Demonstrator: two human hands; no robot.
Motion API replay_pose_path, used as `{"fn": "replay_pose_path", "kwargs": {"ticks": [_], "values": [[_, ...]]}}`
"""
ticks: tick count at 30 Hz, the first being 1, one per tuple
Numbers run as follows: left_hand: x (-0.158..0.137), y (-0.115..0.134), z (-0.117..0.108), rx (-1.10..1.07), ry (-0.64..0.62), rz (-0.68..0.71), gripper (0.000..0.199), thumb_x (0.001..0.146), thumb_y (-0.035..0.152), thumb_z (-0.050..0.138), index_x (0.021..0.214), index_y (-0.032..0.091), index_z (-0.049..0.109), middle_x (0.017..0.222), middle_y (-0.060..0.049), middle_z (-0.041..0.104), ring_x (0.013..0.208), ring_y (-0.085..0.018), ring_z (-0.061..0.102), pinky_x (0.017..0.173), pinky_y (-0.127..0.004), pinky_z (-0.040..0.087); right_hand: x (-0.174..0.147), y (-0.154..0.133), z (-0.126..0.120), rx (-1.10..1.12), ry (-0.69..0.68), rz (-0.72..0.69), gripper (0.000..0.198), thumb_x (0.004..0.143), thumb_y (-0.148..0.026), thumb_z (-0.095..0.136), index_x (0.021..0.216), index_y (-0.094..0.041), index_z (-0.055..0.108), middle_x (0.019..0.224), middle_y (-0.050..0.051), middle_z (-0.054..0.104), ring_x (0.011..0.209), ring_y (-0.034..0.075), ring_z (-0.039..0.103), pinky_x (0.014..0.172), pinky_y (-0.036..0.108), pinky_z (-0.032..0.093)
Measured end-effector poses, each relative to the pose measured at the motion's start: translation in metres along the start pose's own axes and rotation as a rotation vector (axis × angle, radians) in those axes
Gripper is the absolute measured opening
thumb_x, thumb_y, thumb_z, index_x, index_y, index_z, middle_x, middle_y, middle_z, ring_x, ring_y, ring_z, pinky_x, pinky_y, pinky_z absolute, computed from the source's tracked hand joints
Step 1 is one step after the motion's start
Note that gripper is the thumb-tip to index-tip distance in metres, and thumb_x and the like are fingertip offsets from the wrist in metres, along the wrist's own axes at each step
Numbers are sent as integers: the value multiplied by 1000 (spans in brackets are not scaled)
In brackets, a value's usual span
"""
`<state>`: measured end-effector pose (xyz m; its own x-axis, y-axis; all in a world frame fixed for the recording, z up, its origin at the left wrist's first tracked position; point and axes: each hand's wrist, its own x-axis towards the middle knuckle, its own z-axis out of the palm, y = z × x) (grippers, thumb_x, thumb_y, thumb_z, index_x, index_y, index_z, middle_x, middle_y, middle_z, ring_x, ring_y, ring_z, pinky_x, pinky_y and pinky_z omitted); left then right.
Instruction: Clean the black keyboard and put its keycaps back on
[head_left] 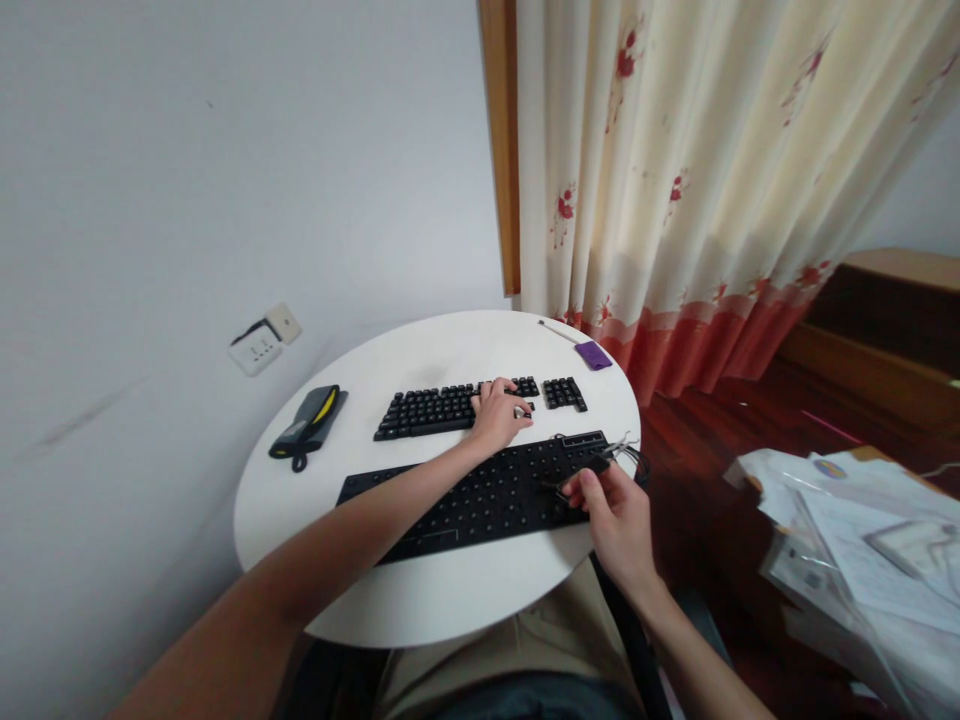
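My left hand (495, 415) reaches over the rows of loose black keycaps (431, 408) at the back of the white table, its thumb and forefinger closed around a small dark keycap (520, 412). In front lies a black keyboard base (495, 490) with its caps off, crossed by my left forearm. Over its right end, my right hand (615, 505) is closed on a small dark tool (598, 464) with thin wires, which looks like a wire keycap puller. The fingers partly hide the tool. A separate block of keycaps (564, 393) sits right of my left hand.
On the round white table (420, 610) are a dark pouch with a yellow stripe (311, 420) at left and a purple packet (592, 355) beside a thin brush-like stick at back right. A cable (639, 465) loops at the right edge. Papers (862, 540) stand right.
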<state>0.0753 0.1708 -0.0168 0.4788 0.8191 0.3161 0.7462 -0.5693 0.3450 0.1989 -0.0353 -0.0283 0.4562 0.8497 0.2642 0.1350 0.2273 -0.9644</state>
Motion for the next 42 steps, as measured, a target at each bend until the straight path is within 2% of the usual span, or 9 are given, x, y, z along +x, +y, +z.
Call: {"fn": "replay_pose_path", "kwargs": {"ticks": [7,15,23,26,31,42], "values": [[2,-3,1,24,-9,-68,18,76,46,79,87,31,78,129,-4,50,121,-31,39,92,-44,34,1,-6,-1,5,-8,-9,30,96,-42,55,80,-18,62,74,4,68,64,15,59,61,27,46],[2,-2,-1,33,-30,-87,18,76,45,79,87,31,77,131,-4,49,122,-31,38,92,-43,34,13,-3,-15,-50,-49,-74,28,95,-41,55,82,-18,64,74,2,64,66,16,57,62,27,45],[1,-4,-1,35,-18,-89,17,77,44,78,87,30,77,130,-4,48,121,-31,38,93,-44,34,27,-7,-34,-244,-294,-199,21,96,-34,54,86,-19,63,82,4,66,77,19,59,71,29,45],[0,-5,-2,26,-18,-91,15,78,42,77,86,29,77,131,-4,48,122,-31,38,94,-44,33,28,-4,-34,-227,-338,-190,16,95,-33,55,95,-20,64,88,4,67,81,20,60,74,30,47],[-1,-5,-3,28,-9,-94,16,77,42,78,84,28,76,130,-4,49,122,-31,38,94,-44,34,26,1,-27,-221,-401,-199,15,94,-32,57,94,-20,65,88,4,67,87,22,61,79,32,48],[-1,-4,-4,37,-22,-88,15,76,41,78,84,29,76,130,-4,50,121,-31,40,93,-44,36,29,3,-26,-188,-389,-167,15,93,-33,57,89,-20,64,81,3,65,90,23,61,81,33,48]]}}
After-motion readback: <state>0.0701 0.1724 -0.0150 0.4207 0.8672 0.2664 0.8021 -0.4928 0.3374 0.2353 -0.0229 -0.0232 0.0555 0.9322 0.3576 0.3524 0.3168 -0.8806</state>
